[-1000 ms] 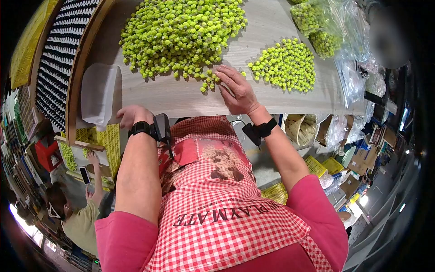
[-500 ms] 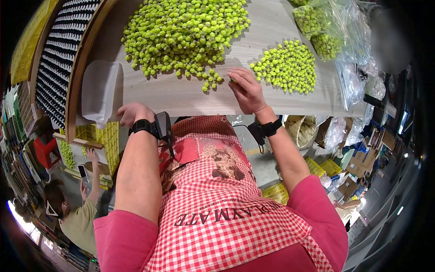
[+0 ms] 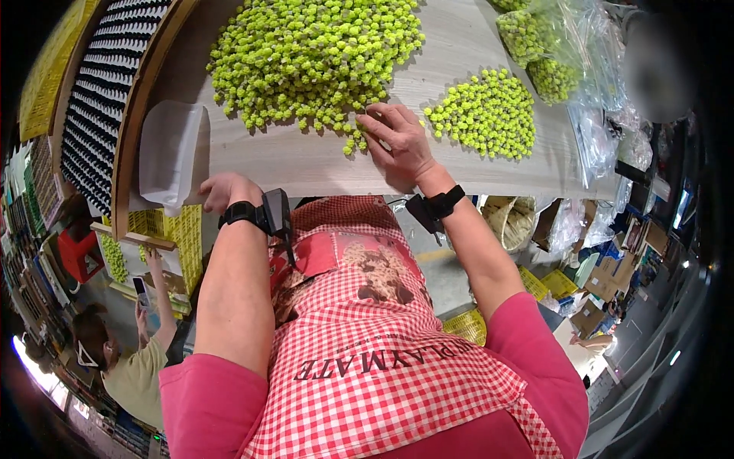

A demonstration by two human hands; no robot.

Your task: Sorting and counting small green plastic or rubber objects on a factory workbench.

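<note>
A large pile of small lime-green knobbly pieces (image 3: 313, 61) covers the far middle of the table. My right hand (image 3: 401, 141) is at the pile's near right edge, fingers stretched and apart, their tips by a few loose pieces. Whether it touches one cannot be made out. Right of that hand lies a smaller group of the same green pieces (image 3: 485, 115). My left hand (image 3: 231, 191) is at the table's front edge, loosely bent with fingers apart and nothing visible in it. Closest to it stands a translucent white plastic tray (image 3: 172, 153).
A wooden-framed rack with black and white rows (image 3: 111, 99) borders the table's left side. Clear plastic bags (image 3: 589, 61), near bags of green pieces (image 3: 552, 80), lie at the right. A person (image 3: 130, 367) holding a phone is at lower left, near a yellow crate (image 3: 187, 245).
My right hand has moved left, from the gap between the two groups to the large pile's near edge, its fingers spreading. My left hand has hardly moved.
</note>
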